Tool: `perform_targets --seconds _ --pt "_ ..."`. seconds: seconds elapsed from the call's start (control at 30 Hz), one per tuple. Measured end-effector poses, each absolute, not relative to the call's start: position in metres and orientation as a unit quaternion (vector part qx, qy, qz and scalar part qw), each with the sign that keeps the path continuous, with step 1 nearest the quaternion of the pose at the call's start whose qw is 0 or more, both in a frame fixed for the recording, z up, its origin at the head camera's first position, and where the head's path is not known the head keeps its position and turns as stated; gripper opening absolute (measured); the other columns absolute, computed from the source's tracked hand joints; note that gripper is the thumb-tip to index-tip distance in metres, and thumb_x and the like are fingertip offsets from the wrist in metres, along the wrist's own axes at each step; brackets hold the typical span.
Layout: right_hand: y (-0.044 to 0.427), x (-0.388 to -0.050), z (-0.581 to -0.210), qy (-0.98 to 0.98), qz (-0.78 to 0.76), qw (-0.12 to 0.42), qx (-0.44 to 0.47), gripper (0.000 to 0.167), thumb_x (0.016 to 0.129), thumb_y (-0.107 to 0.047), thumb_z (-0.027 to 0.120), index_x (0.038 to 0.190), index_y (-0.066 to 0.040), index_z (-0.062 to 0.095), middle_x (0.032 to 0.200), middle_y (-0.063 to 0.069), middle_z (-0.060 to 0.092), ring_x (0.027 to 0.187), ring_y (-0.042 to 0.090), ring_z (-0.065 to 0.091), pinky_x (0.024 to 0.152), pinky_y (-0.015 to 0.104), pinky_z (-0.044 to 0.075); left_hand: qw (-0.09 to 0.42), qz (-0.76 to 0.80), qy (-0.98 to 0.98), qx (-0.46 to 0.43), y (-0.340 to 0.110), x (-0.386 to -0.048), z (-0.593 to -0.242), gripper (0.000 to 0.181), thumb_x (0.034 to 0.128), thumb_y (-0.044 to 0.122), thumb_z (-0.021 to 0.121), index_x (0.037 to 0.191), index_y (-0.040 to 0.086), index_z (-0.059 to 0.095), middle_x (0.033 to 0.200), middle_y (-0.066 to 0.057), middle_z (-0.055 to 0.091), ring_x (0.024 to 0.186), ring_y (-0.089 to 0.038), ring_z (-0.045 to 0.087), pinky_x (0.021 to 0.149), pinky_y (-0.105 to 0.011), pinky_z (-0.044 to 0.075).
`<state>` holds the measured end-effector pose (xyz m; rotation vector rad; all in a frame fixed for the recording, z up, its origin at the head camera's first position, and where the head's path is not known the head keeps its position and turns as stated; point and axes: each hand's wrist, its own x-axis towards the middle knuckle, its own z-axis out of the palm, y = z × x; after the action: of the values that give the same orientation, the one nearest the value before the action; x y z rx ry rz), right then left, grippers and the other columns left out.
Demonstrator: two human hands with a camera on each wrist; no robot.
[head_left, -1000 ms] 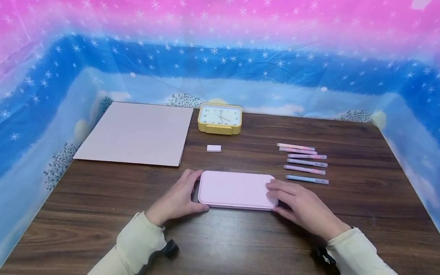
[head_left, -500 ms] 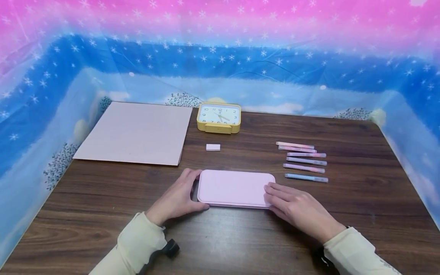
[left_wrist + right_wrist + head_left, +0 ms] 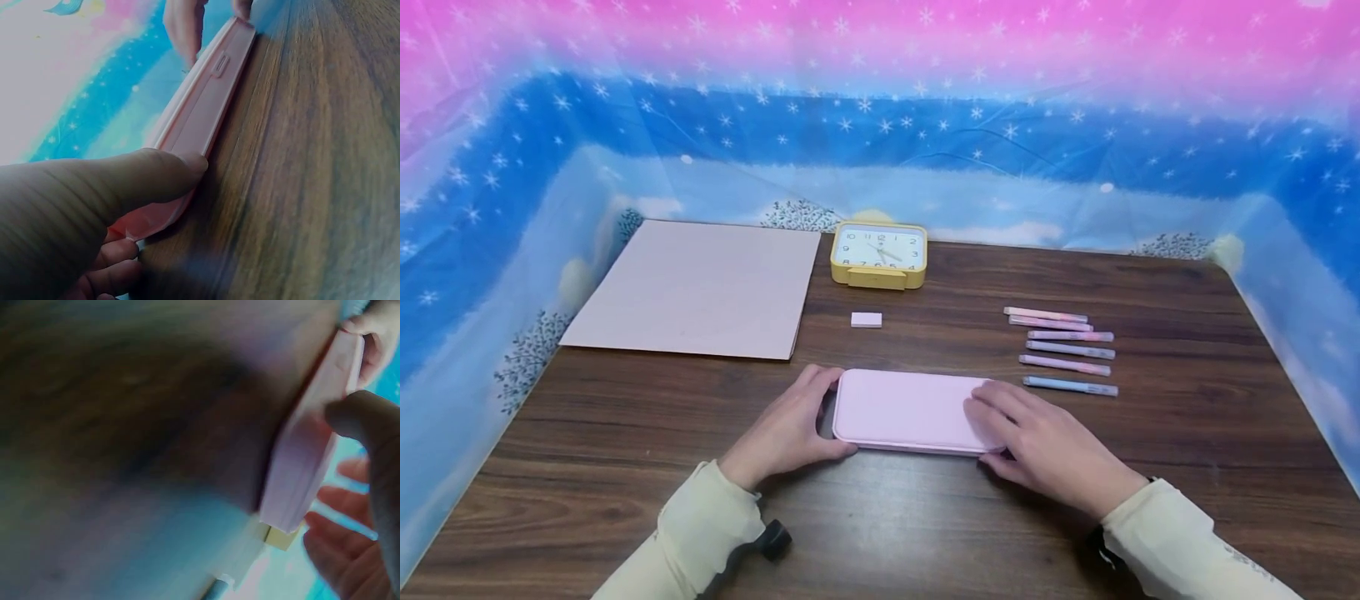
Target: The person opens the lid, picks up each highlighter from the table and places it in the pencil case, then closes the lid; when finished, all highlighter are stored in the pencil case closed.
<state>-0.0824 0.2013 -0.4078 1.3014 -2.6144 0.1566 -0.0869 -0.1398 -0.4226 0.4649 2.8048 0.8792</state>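
A flat pink pencil case (image 3: 910, 412) with rounded corners lies closed on the wooden table, in front of me. My left hand (image 3: 786, 429) grips its left end, thumb along the front side and the other fingers around the far corner. On the right end of the lid rest the fingers of my right hand (image 3: 1037, 437), its thumb low at the front edge. The left wrist view shows a small latch (image 3: 220, 64) on the case's front side, between the two hands. In the blurred right wrist view, the right thumb is against the case's side and its fingers are loosely bent.
Several pastel pens (image 3: 1067, 350) lie in a loose row at the right. A small white eraser (image 3: 867, 320) is beyond the case, with a yellow clock (image 3: 878, 257) behind it. At the back left lies a large pale board (image 3: 700, 292). Patterned cloth (image 3: 880, 142) surrounds the table.
My right hand has shifted left along the lid, its fingers now further onto the top and its thumb at the front edge. The left hand and the case stay in place.
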Motion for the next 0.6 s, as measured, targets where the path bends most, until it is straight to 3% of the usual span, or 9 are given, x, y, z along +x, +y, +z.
perform_targets --seconds 0.13,0.6 --pt "0.202 -0.087 -0.408 -0.913 0.031 0.065 0.402 0.08 0.083 -0.053 0.071 0.145 -0.008 0.047 0.145 0.016 0.05 0.132 0.031 0.051 0.1 0.047 0.05 0.086 0.292 0.939 0.16 -0.137 -0.087 -0.423 0.09 0.0687 0.035 0.088 0.142 0.006 0.044 0.13 -0.011 0.051 0.113 -0.022 0.055 0.101 -0.043 0.048" --pt "0.202 -0.097 -0.405 -0.899 0.035 0.064 0.431 0.074 0.085 -0.055 0.068 0.142 -0.01 0.053 0.138 0.016 0.056 0.125 0.029 0.057 0.095 0.043 0.053 0.055 0.277 0.946 0.158 -0.135 -0.086 -0.423 0.09 0.0653 0.037 0.09 0.139 0.006 0.048 0.127 -0.009 0.055 0.111 -0.021 0.057 0.099 -0.042 0.049"
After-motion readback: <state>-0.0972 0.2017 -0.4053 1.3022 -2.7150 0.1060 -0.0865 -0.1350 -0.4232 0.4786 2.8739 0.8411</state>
